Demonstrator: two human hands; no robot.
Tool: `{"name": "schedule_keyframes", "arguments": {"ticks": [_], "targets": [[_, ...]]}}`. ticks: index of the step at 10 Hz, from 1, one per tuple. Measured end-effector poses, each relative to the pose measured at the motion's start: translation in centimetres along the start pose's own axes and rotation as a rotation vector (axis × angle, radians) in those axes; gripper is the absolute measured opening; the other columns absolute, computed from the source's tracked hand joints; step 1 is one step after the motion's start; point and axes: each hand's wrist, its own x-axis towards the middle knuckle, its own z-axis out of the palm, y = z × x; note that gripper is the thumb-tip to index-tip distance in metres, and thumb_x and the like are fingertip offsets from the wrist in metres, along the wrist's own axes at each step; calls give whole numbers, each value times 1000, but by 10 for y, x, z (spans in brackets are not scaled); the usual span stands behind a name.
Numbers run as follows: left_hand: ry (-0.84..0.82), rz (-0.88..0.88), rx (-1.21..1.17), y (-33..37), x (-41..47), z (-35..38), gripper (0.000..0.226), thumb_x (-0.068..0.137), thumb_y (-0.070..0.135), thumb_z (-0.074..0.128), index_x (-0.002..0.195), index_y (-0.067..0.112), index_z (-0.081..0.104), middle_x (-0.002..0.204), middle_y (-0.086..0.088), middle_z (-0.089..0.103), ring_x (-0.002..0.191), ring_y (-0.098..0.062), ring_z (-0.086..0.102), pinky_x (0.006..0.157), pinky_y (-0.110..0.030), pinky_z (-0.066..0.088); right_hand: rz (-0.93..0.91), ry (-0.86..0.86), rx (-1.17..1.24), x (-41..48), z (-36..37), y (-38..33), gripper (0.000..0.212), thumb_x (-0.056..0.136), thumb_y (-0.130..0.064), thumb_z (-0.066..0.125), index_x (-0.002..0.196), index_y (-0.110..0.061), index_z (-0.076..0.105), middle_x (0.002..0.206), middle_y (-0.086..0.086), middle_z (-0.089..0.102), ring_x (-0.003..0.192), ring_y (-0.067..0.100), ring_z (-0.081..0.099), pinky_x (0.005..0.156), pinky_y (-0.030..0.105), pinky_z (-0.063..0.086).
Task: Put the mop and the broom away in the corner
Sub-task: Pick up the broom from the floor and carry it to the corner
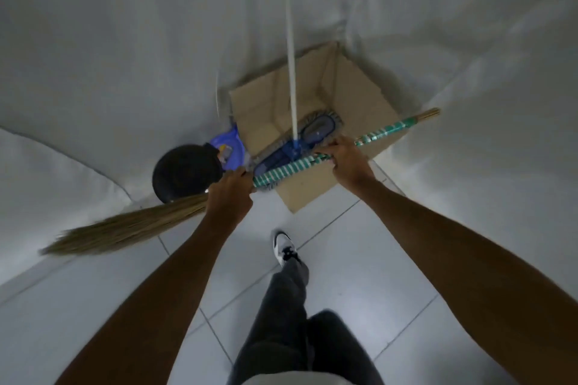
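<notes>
So the left hand (230,194) has its fingers wrapped tight around the neck of the soft grass broom with the green-and-white striped handle (294,164), right where the bristles start. The right hand (345,159) is clamped further up the same handle, knuckles up. The broom hangs nearly level between them, long axis running from lower left to upper right: tan bristle fan (125,228) sticking out past the left hand, bare handle tip poking past the right one toward the white wall (469,25).

Just beyond the fingers sits the open brown cardboard box (353,94) jammed into the corner. The blue flat mop with the white pole (292,81) is already in there, head down, pole standing up. A dark round pan thing (184,175) and a blue plastic dustpan-looking piece (228,147) sit left of the box.

Looks like the broom needs swinging upright, and the right hand's end is closer to the corner.
</notes>
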Motion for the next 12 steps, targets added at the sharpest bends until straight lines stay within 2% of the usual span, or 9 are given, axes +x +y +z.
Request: {"name": "schedule_keyframes", "arguments": {"ticks": [1,2,4,5,7,8,9,11,12], "targets": [[-61,-80,-45,8,67,65,18,93,22,61,105,9,64,106,-7,62,97,-29,63,70,-44,55,-1,-78,24,77,44,51,60,84,16,51,131,-18,65,119,11,52,108,28,55,91,45,52],[-81,-127,-56,7,109,117,15,91,18,63,103,9,64,101,-7,62,92,-29,63,65,-44,54,2,-102,48,125,85,87,63,81,20,51,129,-18,67,116,10,53,107,26,54,89,43,53],[-119,-221,-29,-14,212,300,21,85,12,68,105,12,64,99,-5,60,89,-28,62,57,-42,48,14,-123,93,233,249,189,67,77,23,47,124,-18,70,110,8,52,103,22,51,83,35,53],[-141,-234,-22,-32,260,423,27,84,12,71,110,10,65,102,-8,62,91,-30,61,60,-47,53,29,-155,123,281,361,249,62,80,21,51,124,-19,70,112,5,52,99,14,47,81,21,45],[-176,-252,-17,-70,315,588,28,88,13,64,115,11,62,113,-12,60,103,-35,59,70,-52,52,55,-230,124,337,512,321,59,85,17,52,126,-22,68,118,4,51,94,6,42,83,14,37],[-177,-268,-19,-82,326,623,26,88,13,63,114,10,62,115,-12,60,106,-37,58,73,-52,51,61,-239,134,346,548,334,58,87,16,53,128,-23,67,120,5,52,94,7,45,85,17,41],[-159,-272,-20,-100,338,662,29,88,12,63,117,8,61,117,-14,58,109,-38,57,75,-53,51,31,-216,140,358,590,346,46,93,4,55,130,-21,65,131,8,54,109,19,55,99,31,49],[-122,-363,-91,-97,343,666,26,91,13,60,117,9,61,118,-15,58,110,-38,56,72,-53,54,-25,-257,33,367,590,348,41,97,-12,54,136,-25,60,140,8,52,129,28,50,106,44,47],[-58,-433,-149,-88,342,646,26,92,17,58,118,13,61,118,-13,60,108,-38,57,75,-51,53,-46,-226,5,363,570,338,44,97,-17,56,140,-23,55,147,8,48,138,27,41,109,45,44]]}}
